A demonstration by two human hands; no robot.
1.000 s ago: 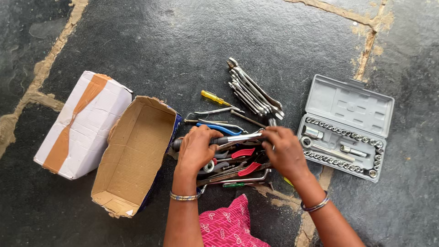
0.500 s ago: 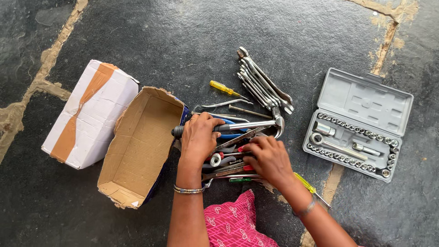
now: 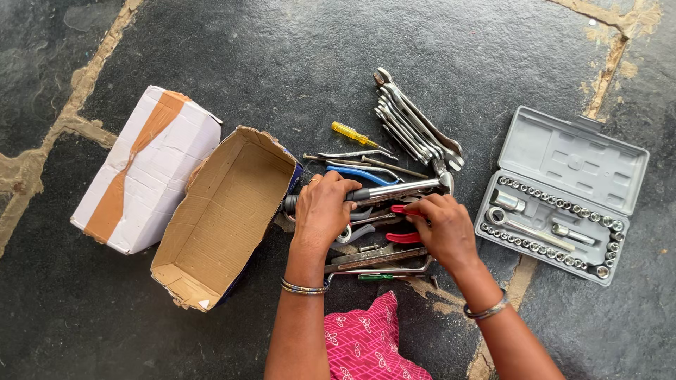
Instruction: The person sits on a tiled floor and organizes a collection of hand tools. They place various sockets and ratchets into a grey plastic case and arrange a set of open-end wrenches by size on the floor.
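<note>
The dark stone floor (image 3: 436, 42), crossed by sandy mortar seams, carries everything here. At the left lies a closed white box (image 3: 144, 169) with a tan tape stripe, and just beside it, touching along one long side, an open brown cardboard box (image 3: 225, 214) with its hollow facing up. At the far right sits a grey plastic socket case (image 3: 567, 193), lid folded back, rows of small sockets and a ratchet handle in its tray. Between the cardboard box and the case spreads a loose heap of hand tools. At the top of the heap is a fanned bundle of steel spanners (image 3: 415, 123); just left of them lies a yellow-handled screwdriver (image 3: 352, 132), and below that blue-handled pliers (image 3: 359, 174). The left hand (image 3: 324, 210) is closed around the grip of a steel-shafted hammer (image 3: 401, 190), which lies across the heap with its head pointing toward the socket case. The right hand (image 3: 445, 229) rests palm down on the heap, fingers curled on red-handled pliers (image 3: 405, 224); whether it actually grips them cannot be told. A green-handled screwdriver (image 3: 373, 276) lies at the near edge of the heap, above a fold of pink patterned cloth (image 3: 366, 345).
</note>
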